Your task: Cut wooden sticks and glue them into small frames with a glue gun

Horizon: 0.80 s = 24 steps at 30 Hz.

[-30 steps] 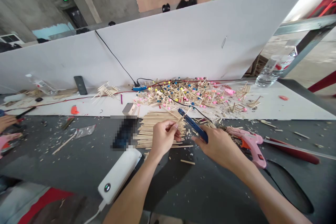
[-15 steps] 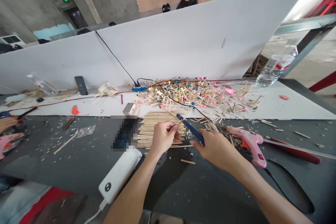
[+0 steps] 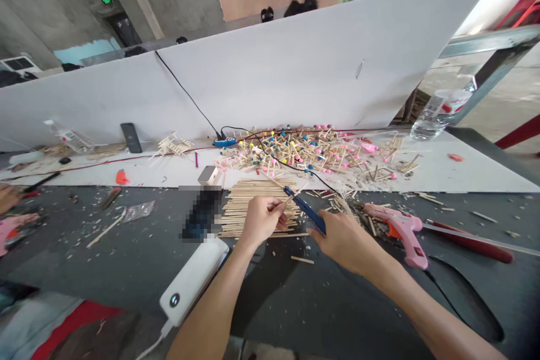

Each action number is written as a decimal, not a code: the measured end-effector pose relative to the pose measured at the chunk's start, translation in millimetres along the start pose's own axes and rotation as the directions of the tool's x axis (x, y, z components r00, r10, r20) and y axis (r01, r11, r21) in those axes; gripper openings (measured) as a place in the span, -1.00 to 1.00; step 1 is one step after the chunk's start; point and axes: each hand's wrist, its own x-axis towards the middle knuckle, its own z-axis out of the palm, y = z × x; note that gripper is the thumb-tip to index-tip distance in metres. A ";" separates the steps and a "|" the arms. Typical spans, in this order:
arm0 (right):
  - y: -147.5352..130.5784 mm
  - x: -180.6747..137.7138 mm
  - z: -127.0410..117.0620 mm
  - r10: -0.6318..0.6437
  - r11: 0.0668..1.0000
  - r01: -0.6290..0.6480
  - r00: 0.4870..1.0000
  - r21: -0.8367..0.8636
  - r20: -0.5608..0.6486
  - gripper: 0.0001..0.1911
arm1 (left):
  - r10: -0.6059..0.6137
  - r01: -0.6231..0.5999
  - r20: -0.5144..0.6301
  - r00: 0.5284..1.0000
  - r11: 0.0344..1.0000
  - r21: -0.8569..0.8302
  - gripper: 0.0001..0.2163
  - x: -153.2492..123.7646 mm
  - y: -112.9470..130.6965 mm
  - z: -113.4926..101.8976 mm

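My left hand (image 3: 264,216) is closed in a pinch on a thin wooden stick (image 3: 291,199), which points up to the right. In my right hand (image 3: 343,239) is a long dark blue tool that looks like a utility knife (image 3: 307,209). Its far end meets the stick just beyond my left fingertips; the blade itself is too small to make out. Beneath and behind my left hand lies a flat layer of wooden sticks (image 3: 236,211), side by side on the dark table. A short cut piece of stick (image 3: 302,260) rests in front of them.
Joined sticks with coloured balls (image 3: 291,149) are heaped along the white panel. To the right lie a pink glue gun (image 3: 407,230) and a red-handled tool (image 3: 472,242). A white power bank (image 3: 192,275) is beside my left forearm. At far left, another person's hand (image 3: 9,198) shows.
My two hands, the stick and the blue tool have hardly moved. At far left, the other person's hand has shifted slightly toward the left edge.
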 end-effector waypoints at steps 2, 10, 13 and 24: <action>0.3 0.7 1.0 0.007 1.000 -0.007 1.000 -0.009 0.012 -0.69 | -0.004 0.003 0.005 1.000 1.000 0.007 -0.80 1.1 -0.8 -0.7; 1.1 3.1 4.0 0.034 0.999 -0.033 0.999 -0.022 0.042 -0.76 | -0.049 0.048 0.014 0.999 0.999 0.018 -0.81 -0.8 4.3 -2.2; 2.1 3.3 4.3 0.042 0.999 -0.041 0.998 -0.017 0.055 -0.77 | -0.062 0.062 0.024 0.998 0.998 0.010 -0.80 -3.6 8.1 -2.4; -5.1 -16.5 4.4 0.075 0.997 -0.075 0.995 -0.001 0.068 -0.78 | -0.011 0.004 0.043 0.999 0.989 0.149 -0.75 -17.6 3.8 -2.9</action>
